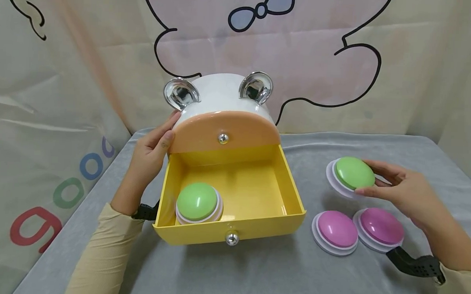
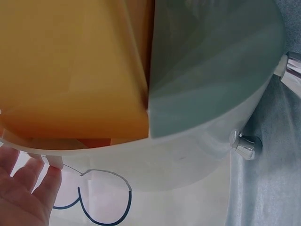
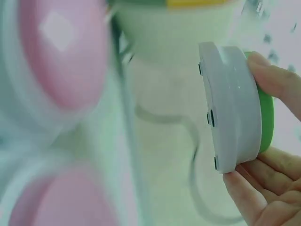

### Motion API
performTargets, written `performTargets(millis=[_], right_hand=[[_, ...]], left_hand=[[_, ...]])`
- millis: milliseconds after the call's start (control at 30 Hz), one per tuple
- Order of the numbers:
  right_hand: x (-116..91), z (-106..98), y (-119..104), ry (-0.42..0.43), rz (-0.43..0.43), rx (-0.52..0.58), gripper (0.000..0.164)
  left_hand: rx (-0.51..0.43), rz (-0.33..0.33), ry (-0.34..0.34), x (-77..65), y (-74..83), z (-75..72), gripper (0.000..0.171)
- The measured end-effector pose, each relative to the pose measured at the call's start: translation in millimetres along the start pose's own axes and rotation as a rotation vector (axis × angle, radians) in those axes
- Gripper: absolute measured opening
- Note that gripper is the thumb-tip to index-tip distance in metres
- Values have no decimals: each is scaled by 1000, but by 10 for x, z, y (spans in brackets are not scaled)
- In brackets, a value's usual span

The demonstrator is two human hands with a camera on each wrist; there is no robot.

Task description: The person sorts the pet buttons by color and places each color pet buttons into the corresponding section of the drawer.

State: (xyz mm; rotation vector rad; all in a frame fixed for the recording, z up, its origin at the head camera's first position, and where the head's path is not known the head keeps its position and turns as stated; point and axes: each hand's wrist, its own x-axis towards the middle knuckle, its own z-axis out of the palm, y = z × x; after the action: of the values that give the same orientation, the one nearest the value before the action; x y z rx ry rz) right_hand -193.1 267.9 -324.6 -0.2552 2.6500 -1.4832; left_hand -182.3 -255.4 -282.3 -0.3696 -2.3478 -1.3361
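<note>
A white drawer box with silver ears and an orange front has its yellow drawer pulled out. Inside the drawer, at the front left, lies a green push button on a white base. My left hand holds the box's left side, thumb by the front edge; in the left wrist view its fingers touch the box's rim. My right hand pinches another green push button by its edge, raised above the table. The right wrist view shows this button's white base tilted on its side.
Two pink push buttons stand side by side on the grey cloth, right of the drawer and below the right hand. A printed curtain hangs behind the table. Silver knobs stick out from the drawer and box fronts.
</note>
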Motion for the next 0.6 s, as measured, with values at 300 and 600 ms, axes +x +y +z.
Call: performTargets(millis=[300,600], right_hand=[[-135,127,-723,20,-160,41,71],[-69,339,-1262,-71,-101,-45,70]], left_hand=[[-28,0,2,7,11,8,41],[-7,-22,1,-2,28,12,41]])
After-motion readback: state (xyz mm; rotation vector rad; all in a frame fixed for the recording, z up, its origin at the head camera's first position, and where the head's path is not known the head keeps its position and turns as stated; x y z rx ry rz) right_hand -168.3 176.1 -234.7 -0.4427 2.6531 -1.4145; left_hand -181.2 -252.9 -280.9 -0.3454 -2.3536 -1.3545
